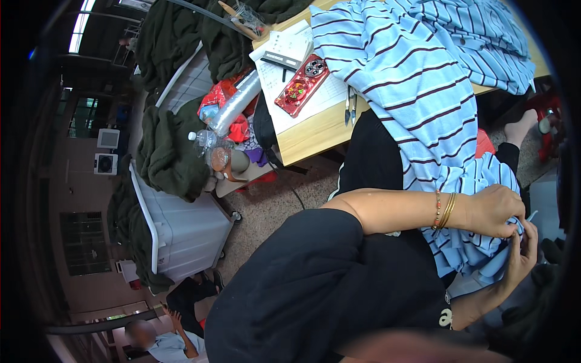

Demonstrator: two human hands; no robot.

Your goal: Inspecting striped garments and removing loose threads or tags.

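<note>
A light blue knit garment [417,91] with dark and white stripes drapes from the table across my lap. My left hand [495,209], with bracelets at its wrist, is closed on a bunched part of it. Just below, my right hand [521,257] pinches the same cloth, its fingertips close to those of my left. A small end of blue fabric sticks up between the two hands. The exact edge or seam they grip is hidden by my fingers.
The wooden table [315,140] holds papers [290,121], a red phone [302,85] and small thread snips [350,109]. Plastic bottles [206,139] stand beside it. Left are white wheeled bins [181,224] with dark green garments [172,151]. Another person [172,345] sits at lower left.
</note>
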